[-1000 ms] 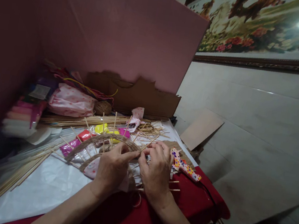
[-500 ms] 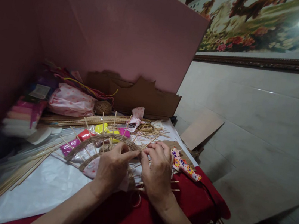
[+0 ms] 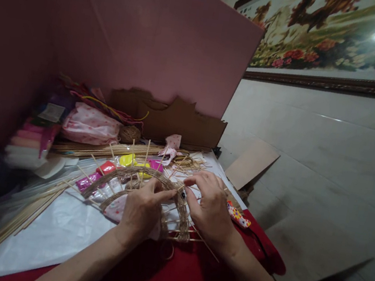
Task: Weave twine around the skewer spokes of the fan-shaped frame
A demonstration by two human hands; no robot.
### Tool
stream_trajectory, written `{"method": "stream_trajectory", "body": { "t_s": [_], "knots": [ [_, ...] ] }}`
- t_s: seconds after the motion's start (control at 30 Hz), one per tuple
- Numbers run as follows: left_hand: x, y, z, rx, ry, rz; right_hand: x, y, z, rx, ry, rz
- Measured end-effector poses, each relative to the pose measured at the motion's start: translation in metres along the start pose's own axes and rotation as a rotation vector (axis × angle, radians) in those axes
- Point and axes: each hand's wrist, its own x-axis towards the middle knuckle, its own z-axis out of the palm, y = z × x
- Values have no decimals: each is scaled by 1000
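Observation:
A half-woven round of brown twine on thin wooden skewer spokes lies on white paper over a red cloth. My left hand rests on the weave, fingers closed and pinching it near the top right. My right hand is just to the right, fingers curled at the weave's outer band, thumb and forefinger pinching the twine. Skewer ends stick out below the right hand.
A flower-patterned glue gun lies right of my right hand, its black cord running off the table edge. Behind are a twine ball, long stick bundles, a pink bag, coloured packets, cardboard, and a pink board.
My right hand has shifted right and up along the weave, uncovering its right-hand band and covering more of the glue gun. The left hand has stayed in place.

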Motion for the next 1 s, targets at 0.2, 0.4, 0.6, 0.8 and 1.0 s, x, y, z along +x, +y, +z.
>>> {"method": "stream_trajectory", "body": {
  "t_s": [0.2,0.4,0.6,0.8,1.0],
  "knots": [
    [1,2,-2,-10,8,-6,0,3,-1,26,-19,-54],
    [1,0,-2,12,-26,-27,-13,1,4,52,40,-110],
    [0,0,-1,45,-48,-36,-18,-1,8,10,59,-151],
    [1,0,-1,43,-53,-32,-17,-1,8,16,90,-157],
    [1,0,-1,43,-41,-27,-17,0,10,13,106,-143]
  ]
}}
